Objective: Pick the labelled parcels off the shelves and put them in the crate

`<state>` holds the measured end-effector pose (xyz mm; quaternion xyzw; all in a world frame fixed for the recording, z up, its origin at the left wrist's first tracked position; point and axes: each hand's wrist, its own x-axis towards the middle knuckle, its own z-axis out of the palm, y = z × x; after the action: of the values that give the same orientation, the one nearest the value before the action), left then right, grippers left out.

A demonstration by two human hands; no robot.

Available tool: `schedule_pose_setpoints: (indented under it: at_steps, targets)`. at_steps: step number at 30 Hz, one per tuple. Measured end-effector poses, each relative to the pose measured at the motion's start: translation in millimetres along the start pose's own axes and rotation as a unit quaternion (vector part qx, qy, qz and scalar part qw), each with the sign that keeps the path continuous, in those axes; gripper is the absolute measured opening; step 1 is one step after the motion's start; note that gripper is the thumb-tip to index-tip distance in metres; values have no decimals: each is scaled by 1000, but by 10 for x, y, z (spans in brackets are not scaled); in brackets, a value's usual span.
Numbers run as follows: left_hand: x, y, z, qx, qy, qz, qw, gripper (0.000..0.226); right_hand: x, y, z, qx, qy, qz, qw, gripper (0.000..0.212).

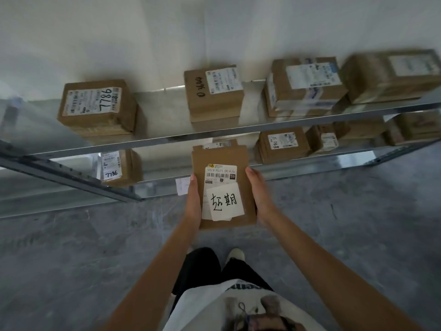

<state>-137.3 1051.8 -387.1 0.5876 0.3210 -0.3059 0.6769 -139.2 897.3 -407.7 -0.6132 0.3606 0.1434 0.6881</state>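
I hold a flat brown cardboard parcel (pixel 223 158) in front of me, just off the edge of the metal shelves. It carries a printed shipping label and a white slip with handwritten characters. My left hand (pixel 194 201) lies along its left side and my right hand (pixel 259 194) along its right side, fingers going under it. No crate is in view.
The upper metal shelf (pixel 167 108) bears several labelled brown boxes, such as the box marked 7786 (pixel 97 106) and a taller box (pixel 214 94). The lower shelf (pixel 286 170) holds several more. Grey floor (pixel 71 259) and my feet lie below.
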Motion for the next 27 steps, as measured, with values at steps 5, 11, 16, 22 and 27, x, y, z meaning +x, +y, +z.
schedule_pose_setpoints:
  at_steps: [5, 11, 16, 22, 27]
  targets:
    - [45, -111, 607, -21, -18, 23, 999, 69, 123, -97, -610, 23, 10, 11, 1000, 30]
    - [165, -227, 1301, -29, -7, -9, 1000, 73, 334, -187, -1273, 33, 19, 23, 999, 32]
    - [228, -200, 2024, -6, -65, -56, 996, 63, 421, -315, -1983, 70, 61, 39, 995, 33]
    - [323, -280, 3070, 77, -100, -40, 991, 65, 499, -516, -3015, 110, 132, 33, 985, 29]
    - [317, -460, 3952, 135, -147, -78, 977, 70, 431, -424, -3861, 177, 179, 40, 967, 31]
